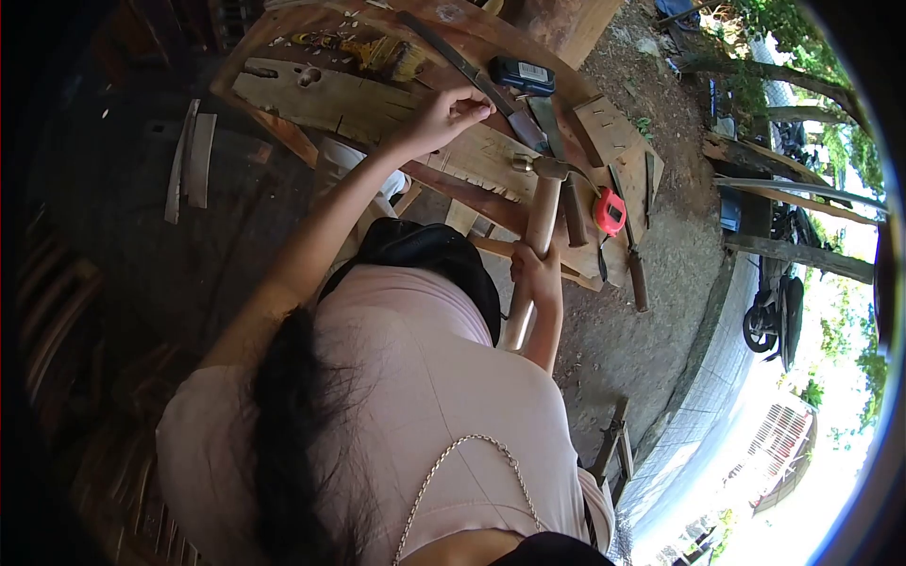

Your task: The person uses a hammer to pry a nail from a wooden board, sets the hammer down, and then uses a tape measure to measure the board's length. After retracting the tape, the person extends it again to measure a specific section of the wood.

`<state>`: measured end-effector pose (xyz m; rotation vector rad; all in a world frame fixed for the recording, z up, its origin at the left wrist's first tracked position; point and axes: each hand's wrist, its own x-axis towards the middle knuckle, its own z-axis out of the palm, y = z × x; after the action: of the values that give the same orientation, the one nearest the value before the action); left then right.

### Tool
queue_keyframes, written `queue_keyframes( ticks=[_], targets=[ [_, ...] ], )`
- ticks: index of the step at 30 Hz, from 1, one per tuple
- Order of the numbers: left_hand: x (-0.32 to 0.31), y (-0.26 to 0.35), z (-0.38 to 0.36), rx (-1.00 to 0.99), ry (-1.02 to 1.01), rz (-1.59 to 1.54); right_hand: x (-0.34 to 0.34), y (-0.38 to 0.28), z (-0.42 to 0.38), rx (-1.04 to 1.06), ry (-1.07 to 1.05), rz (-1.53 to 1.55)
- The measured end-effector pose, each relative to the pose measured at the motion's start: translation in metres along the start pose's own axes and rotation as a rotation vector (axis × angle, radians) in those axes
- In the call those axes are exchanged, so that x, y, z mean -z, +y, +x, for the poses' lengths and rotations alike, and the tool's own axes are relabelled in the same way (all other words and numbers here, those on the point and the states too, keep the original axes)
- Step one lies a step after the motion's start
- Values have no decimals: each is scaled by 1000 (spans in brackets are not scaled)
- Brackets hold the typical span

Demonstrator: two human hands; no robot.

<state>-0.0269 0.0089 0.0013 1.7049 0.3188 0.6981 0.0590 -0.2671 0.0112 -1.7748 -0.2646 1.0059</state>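
My right hand (536, 272) is wrapped around the wooden handle of a hammer (545, 212), whose metal head is tilted up over the edge of the workbench. Above the planks, my left hand (444, 120) is closed in a pinch, thumb against fingers. Whatever its fingertips hold, if anything, is too small to make out. Close to that hand lies a long dark metal tool (458, 61), with a dark blue box (522, 75) beyond it. A red tape measure (610, 212) lies right of the hammer head.
The workbench (557, 38) carries a yellowish brush (401, 61), a light plank (321, 99) and a wood block with nails (602, 132). A handled tool (638, 278) sticks out past its right edge. Wood strips (198, 160) lie at left; a motorcycle (776, 316) stands far right.
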Motion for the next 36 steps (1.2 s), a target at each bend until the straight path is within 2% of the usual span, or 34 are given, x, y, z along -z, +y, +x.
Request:
queue_keyframes(
  ticks=[2,6,8,9,11,14,17,21,22,23,24,25,26,28,36],
  targets=[
    [3,5,0,78,-53,-11,5,-4,1,-104,-87,156],
    [3,2,0,138,-63,21,3,-6,-1,-86,-100,175],
    [5,6,3,160,-43,-113,-1,-10,-4,-81,-72,172],
    [8,12,8,155,-40,-112,0,-10,-3,-76,-74,170],
    [17,23,21,20,127,-239,1,-6,-1,-90,-95,186],
    [41,21,50,-202,184,162,0,-8,-2,-90,-95,191],
    [62,15,58,-107,199,626,0,-7,-2,-74,-91,200],
    [54,7,23,-57,175,422,-2,-9,-3,-56,-67,167],
    [45,9,8,36,147,375,-1,-9,-3,-49,-69,167],
    [34,22,-11,79,119,461,-1,-9,-3,-59,-68,167],
    [20,2,-25,4,137,478,-1,-8,-3,-69,-69,166],
    [13,16,-37,-279,226,855,-1,-9,-3,-68,-75,169],
    [2,-1,-46,-222,180,744,-1,-9,-3,-67,-83,162],
    [4,6,-43,-284,149,857,-1,-7,-1,-76,-80,190],
    [4,12,-45,-225,215,833,-4,-7,-3,-50,-81,176]
  ],
)
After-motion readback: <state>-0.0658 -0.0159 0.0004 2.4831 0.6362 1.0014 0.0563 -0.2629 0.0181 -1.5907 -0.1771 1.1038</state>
